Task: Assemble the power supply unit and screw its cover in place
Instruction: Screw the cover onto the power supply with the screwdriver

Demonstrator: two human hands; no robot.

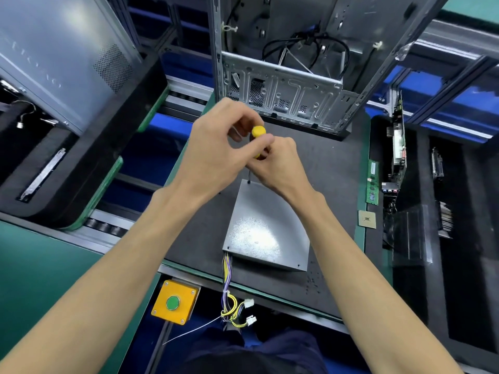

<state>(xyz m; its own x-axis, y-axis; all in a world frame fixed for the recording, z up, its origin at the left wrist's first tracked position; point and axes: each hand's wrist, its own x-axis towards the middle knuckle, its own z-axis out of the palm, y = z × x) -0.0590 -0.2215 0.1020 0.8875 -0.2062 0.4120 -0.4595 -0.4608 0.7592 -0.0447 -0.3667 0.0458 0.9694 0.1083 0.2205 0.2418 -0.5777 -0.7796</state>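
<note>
Both hands, left and right, grasp the yellow screwdriver, tip seemingly at the power supply unit corner.

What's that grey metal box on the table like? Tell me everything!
The grey metal box is the power supply, lying flat on the dark mat. Its cover looks like speckled sheet metal with small corner holes. Yellow and purple wires trail from its near corner. A screwdriver stands on its far corner.
</note>
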